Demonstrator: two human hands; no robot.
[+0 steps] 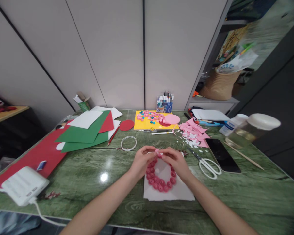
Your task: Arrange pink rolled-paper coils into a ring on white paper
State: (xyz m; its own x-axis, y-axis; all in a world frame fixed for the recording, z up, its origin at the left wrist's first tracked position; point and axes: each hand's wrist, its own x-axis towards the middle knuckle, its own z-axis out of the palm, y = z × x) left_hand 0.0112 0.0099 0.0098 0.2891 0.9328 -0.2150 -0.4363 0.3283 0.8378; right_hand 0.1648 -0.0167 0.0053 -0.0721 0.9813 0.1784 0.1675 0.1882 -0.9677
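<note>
Deep-pink rosette ring (161, 188) lies on a white sheet (182, 194), a small pale-pink piece (158, 152) pinched between the fingertips of left hand (142, 162) and right hand (175, 160) at the ring's far arc (neither hand nearer; joined or loose, cannot tell), white-handled scissors (201, 160) to its right.

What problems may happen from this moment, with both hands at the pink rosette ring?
The left hand and right hand pinch a small pink piece at the top of the pink rosette ring; pressing hard might crush it. The scissors lie near the right hand, which might knock them. The white cable passes near the left forearm and might get snagged.
</note>
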